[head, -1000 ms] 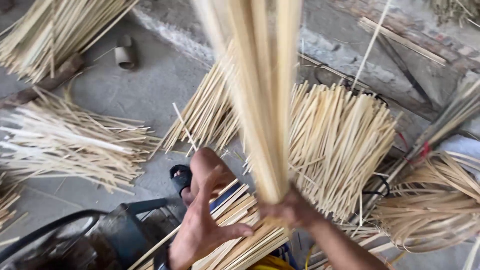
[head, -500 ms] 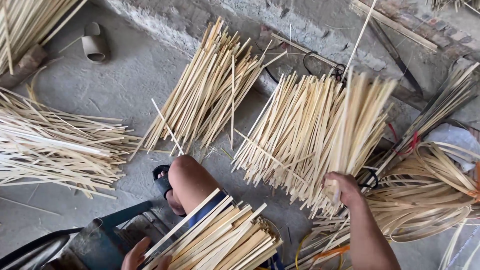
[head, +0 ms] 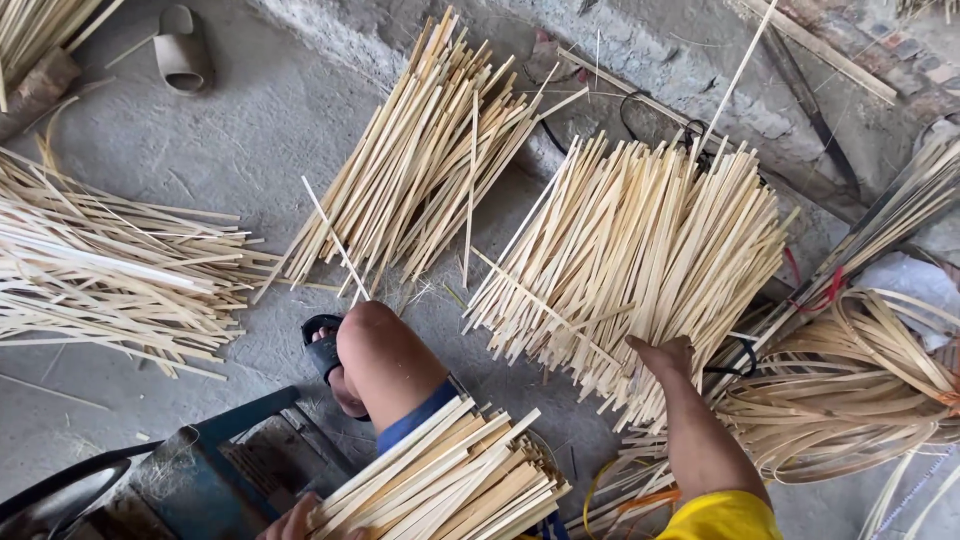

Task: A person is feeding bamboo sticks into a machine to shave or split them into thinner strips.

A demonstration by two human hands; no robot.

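Reaching out to the right, the person's right hand rests on the near edge of a big fan of bamboo strips lying on the grey floor. Its fingers curl down into the strip ends, but I cannot tell if they pinch any strip or just press on the pile.

Down at the bottom edge, the left hand touches the low end of a bundle of flat sticks that lies across the person's lap. Only a bit of that hand shows (the rest is cut off), so I cannot tell how it grips.

Beyond the bundle, the bare knee sticks up, with a dark sandal just past it.

Left of the right hand's pile lies a 2nd leaning pile. Far off to the left is a loose heap of thin strips. Just right of the right hand sit coiled bamboo bands.
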